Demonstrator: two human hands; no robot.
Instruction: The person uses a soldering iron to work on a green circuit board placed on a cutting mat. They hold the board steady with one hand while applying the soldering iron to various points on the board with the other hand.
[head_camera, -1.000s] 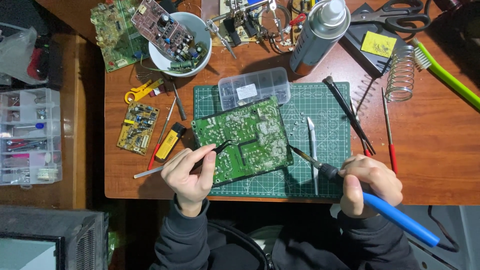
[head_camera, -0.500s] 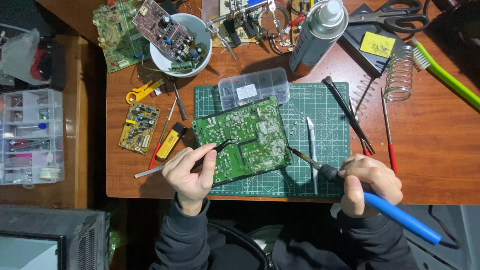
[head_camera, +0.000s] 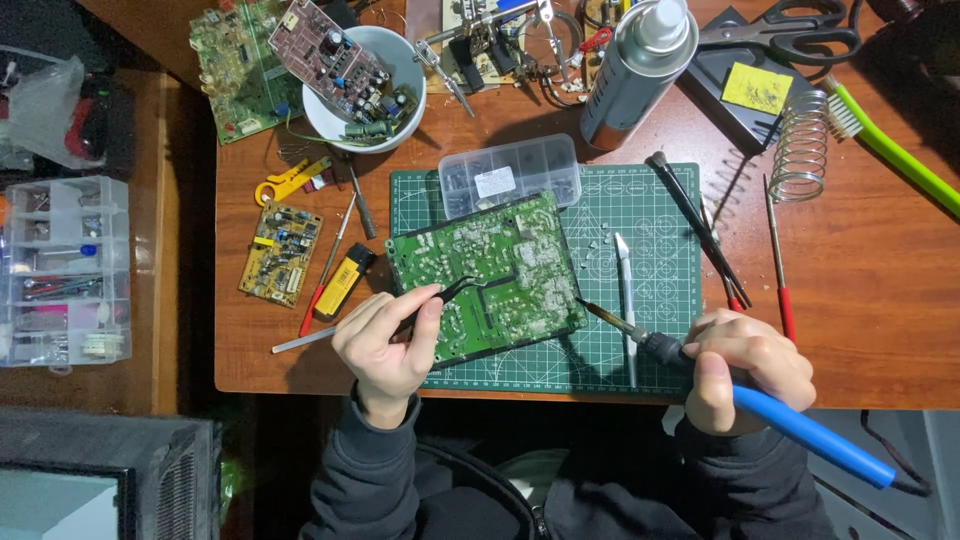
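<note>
While the left hand (head_camera: 385, 335) pinches tweezers (head_camera: 440, 300), the right hand (head_camera: 745, 365) hides the soldering iron's (head_camera: 640, 340) grip.

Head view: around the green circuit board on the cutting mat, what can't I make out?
- Green circuit board, head view: individual solder joints too small.
- Black tweezers: rear part hidden by left hand; what the tip touches is too small.
- Blue-handled soldering iron: grip hidden by right hand.
</note>
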